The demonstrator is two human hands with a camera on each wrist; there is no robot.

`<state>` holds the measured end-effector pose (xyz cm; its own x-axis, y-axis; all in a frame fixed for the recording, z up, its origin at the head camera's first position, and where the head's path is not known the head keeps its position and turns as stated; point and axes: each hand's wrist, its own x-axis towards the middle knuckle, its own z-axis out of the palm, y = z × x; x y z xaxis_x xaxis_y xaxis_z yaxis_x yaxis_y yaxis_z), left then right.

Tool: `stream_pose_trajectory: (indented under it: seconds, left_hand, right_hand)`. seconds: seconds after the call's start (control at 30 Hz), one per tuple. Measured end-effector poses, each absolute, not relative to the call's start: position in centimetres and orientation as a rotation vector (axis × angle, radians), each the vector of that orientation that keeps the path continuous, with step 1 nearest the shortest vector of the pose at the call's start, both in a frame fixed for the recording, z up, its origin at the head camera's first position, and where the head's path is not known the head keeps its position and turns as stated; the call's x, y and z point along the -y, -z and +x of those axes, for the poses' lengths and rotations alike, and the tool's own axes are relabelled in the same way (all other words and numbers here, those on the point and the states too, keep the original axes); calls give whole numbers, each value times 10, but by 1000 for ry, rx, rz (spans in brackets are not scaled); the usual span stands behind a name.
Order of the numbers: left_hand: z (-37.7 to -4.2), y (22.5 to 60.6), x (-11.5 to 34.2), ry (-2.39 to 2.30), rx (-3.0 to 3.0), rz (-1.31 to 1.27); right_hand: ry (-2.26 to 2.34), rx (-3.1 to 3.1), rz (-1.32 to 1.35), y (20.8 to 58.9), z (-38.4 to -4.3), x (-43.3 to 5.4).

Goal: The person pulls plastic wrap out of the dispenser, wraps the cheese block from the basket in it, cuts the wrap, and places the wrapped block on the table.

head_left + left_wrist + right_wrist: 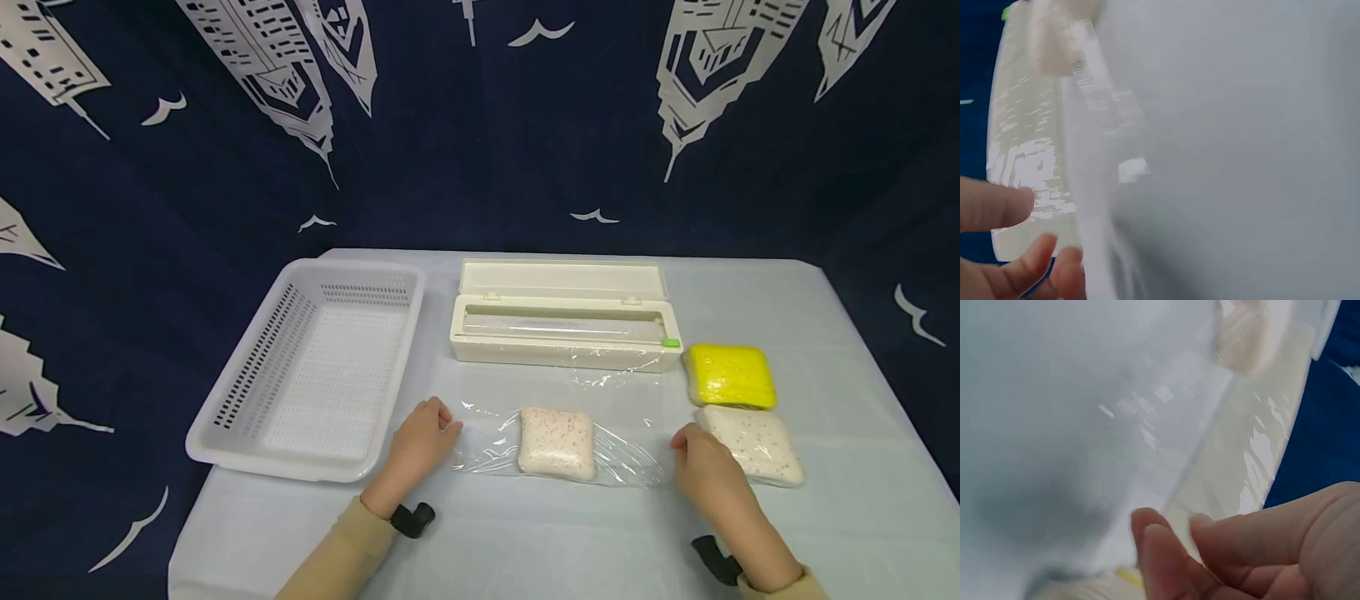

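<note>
On a sheet of clear cling film [630, 457] lies a pale, red-speckled, rounded block [557, 443]. My left hand [422, 437] is by the film's left edge; in the left wrist view its thumb [997, 205] stands apart from the bent fingers. Beside the film's right end is my right hand [708, 467], its fingertips [1147, 520] close together but with a gap showing in the right wrist view. No grip on the film shows at either hand. Behind the block stands a cream cling film dispenser [566, 354], lid raised, with a green slider [671, 342].
A white perforated basket [397, 367] stands at the left. To the right lie a yellow block [731, 377] and a second speckled block [753, 446], the latter just beyond my right hand. A white cloth [540, 542] covers the table; a dark patterned curtain [487, 150] hangs behind.
</note>
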<state>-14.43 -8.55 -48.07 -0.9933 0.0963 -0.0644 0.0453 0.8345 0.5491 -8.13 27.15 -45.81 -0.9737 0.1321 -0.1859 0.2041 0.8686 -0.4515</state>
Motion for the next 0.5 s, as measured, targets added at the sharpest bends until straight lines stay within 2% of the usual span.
stream_pose_trajectory:
  seconds: [0.27, 0.5]
  left_hand:
    - [-181, 451, 62, -1288, -2943, -62]
    - [-208, 453, 48, -1441, -2859, -262]
  right_hand:
    - [1046, -2953, 432, 432, -121, -285]
    - [1179, -2819, 561, 432, -156, -288]
